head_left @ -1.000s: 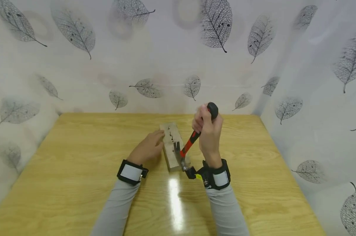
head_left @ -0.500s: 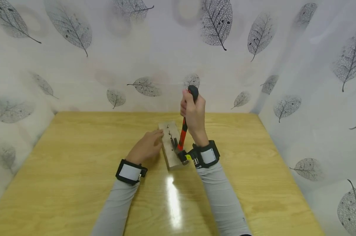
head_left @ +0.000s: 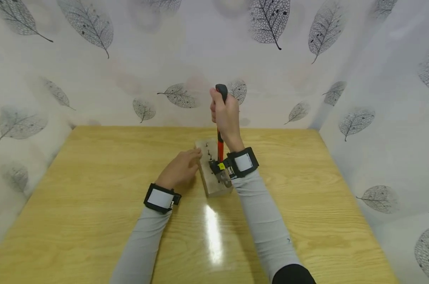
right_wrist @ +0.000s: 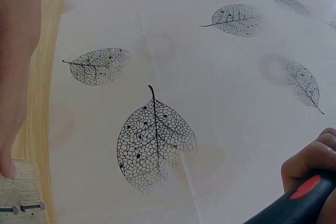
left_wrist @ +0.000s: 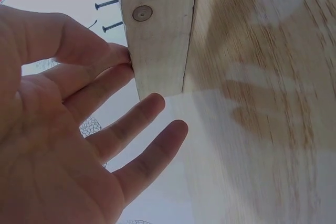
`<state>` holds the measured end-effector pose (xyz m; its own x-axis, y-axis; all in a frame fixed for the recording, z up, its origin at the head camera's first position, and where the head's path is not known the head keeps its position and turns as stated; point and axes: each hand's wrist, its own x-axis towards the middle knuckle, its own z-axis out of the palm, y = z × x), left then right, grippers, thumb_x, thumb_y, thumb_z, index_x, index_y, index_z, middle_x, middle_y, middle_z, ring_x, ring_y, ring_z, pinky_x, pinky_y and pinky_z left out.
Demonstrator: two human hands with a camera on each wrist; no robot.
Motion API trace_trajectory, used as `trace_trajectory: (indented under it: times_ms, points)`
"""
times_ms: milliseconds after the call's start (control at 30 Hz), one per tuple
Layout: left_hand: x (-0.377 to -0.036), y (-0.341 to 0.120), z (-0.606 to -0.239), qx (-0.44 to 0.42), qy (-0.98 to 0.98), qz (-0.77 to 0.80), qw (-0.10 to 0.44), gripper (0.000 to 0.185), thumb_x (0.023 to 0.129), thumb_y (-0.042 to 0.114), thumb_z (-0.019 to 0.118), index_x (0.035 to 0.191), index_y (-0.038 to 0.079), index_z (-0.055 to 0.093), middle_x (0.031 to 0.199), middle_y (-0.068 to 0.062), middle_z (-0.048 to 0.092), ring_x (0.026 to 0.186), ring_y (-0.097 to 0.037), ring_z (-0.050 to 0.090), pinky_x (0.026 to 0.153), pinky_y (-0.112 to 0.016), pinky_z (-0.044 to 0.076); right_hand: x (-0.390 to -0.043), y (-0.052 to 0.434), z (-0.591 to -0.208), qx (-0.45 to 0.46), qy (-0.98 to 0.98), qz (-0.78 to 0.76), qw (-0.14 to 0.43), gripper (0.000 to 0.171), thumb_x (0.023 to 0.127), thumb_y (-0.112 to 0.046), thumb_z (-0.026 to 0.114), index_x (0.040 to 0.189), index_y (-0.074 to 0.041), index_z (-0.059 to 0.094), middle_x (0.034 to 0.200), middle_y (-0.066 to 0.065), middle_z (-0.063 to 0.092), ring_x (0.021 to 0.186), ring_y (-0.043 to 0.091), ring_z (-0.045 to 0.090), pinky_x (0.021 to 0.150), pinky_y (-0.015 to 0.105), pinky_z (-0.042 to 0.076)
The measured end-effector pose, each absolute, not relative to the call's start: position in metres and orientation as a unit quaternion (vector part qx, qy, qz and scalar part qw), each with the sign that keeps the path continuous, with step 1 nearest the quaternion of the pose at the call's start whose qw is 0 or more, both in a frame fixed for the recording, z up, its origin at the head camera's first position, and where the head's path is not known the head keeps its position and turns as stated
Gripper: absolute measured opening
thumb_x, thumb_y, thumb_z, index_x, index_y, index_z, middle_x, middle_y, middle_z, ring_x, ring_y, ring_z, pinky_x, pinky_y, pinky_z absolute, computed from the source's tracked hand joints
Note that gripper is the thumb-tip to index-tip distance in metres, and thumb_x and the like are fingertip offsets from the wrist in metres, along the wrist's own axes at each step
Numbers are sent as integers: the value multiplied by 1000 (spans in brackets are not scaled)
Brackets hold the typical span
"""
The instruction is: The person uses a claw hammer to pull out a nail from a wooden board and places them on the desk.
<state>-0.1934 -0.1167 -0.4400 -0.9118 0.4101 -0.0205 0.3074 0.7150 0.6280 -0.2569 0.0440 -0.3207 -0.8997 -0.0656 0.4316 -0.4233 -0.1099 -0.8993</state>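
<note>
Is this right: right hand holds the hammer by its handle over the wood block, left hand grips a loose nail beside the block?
Not quite. The left hand holds no nail: in the left wrist view its fingers press flat against the side of the wood block. The rest stands: in the head view the right hand holds the hammer by its handle over the block.

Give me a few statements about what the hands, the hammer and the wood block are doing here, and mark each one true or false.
1. The right hand grips the hammer by its handle. True.
2. The left hand holds a nail above the block. False: its straight fingers press against the side of the wooden block.
3. The hammer's handle stands nearly upright over the block. True.
4. The block has no nails in it. False: several dark nails stick out of it.
5. The block lies on a wooden table. True.
</note>
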Motion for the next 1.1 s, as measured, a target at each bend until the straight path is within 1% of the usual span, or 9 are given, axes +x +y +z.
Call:
trace_trajectory:
  times_ms: [167, 367, 600, 700, 933, 1100]
  points:
    - [-200, -113, -439, 198, 920, 330, 78, 48, 101, 10, 52, 149, 5, 50, 162, -8, 39, 150, -34, 33, 124, -48, 24, -270, 45, -319, 175, -665, 716, 122, 44, 107, -27, 50, 66, -12, 43, 53, -4, 31, 40, 11, 24, 40, 24, 21]
    - [-203, -109, -440, 194, 919, 333, 85, 48, 101, 10, 51, 149, 7, 51, 162, -6, 39, 151, -30, 33, 124, -46, 25, -279, 46, -319, 163, -666, 716, 131, 41, 107, -29, 50, 70, -13, 45, 54, -4, 32, 40, 11, 25, 41, 24, 22]
    - [-196, -109, -443, 195, 917, 335, 92, 48, 100, 8, 51, 148, 4, 51, 161, -9, 39, 150, -31, 33, 124, -46, 25, -276, 45, -324, 147, -670, 717, 125, 39, 107, -30, 51, 73, -12, 45, 54, -5, 35, 40, 11, 28, 40, 24, 24]
    - [-193, -110, -444, 193, 920, 327, 93, 48, 101, 9, 51, 148, 4, 50, 161, -9, 39, 151, -31, 33, 124, -46, 24, -276, 45, -326, 136, -669, 720, 124, 40, 107, -31, 51, 72, -13, 45, 54, -5, 35, 40, 11, 28, 40, 25, 24]
    - [-194, -115, -444, 190, 925, 320, 81, 45, 101, 9, 52, 145, 3, 54, 159, -9, 42, 149, -30, 35, 124, -45, 25, -282, 44, -327, 136, -663, 722, 144, 40, 107, -29, 50, 71, -13, 44, 54, -5, 36, 40, 11, 28, 40, 24, 23]
    - [-194, -118, -442, 187, 925, 321, 80, 46, 100, 9, 53, 146, 3, 53, 159, -9, 43, 149, -31, 35, 124, -44, 25, -284, 41, -328, 128, -667, 719, 145, 40, 108, -31, 50, 72, -14, 45, 56, -4, 37, 41, 11, 29, 40, 24, 24]
